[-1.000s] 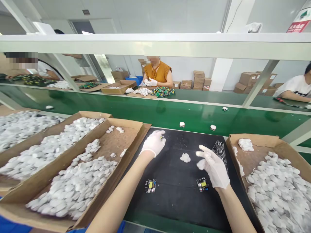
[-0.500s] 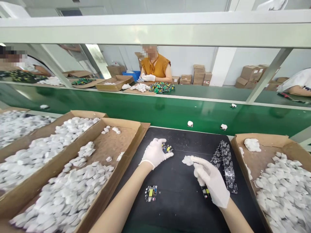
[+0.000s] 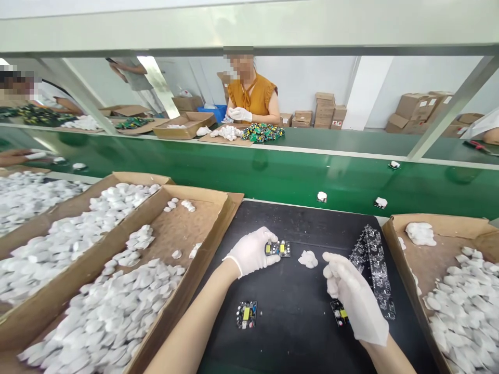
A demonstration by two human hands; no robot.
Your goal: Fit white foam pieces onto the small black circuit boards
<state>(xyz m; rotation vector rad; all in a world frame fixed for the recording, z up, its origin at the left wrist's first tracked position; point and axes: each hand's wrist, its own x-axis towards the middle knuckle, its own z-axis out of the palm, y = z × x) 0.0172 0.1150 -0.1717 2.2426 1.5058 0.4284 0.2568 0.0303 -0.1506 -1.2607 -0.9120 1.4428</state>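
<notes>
My left hand (image 3: 255,251), in a white glove, has its thumb and fingers round a circuit board piece (image 3: 282,248) with yellow parts, low over the black mat (image 3: 288,311). A flat white clump (image 3: 307,259) lies on the mat between my hands. My right hand (image 3: 353,296), gloved too, is just right of the clump with its fingers curled; whether anything is in them is hidden. Partly beneath it lies a second board (image 3: 339,313). Another board (image 3: 247,315) rests nearer me on the left. Dark board strips (image 3: 377,270) lie at the mat's right.
Cardboard trays (image 3: 230,208) of white pieces stand left, and another tray (image 3: 409,221) stands right. Beyond the mat runs a green belt (image 3: 273,176) carrying boards with white tops. A person (image 3: 253,98) in orange works across it. A white beam (image 3: 249,26) spans above.
The white clump now lies apart from my right fingertips, which have drawn back to the right. More of the board at my left hand shows. Boards on the belt appear farther right.
</notes>
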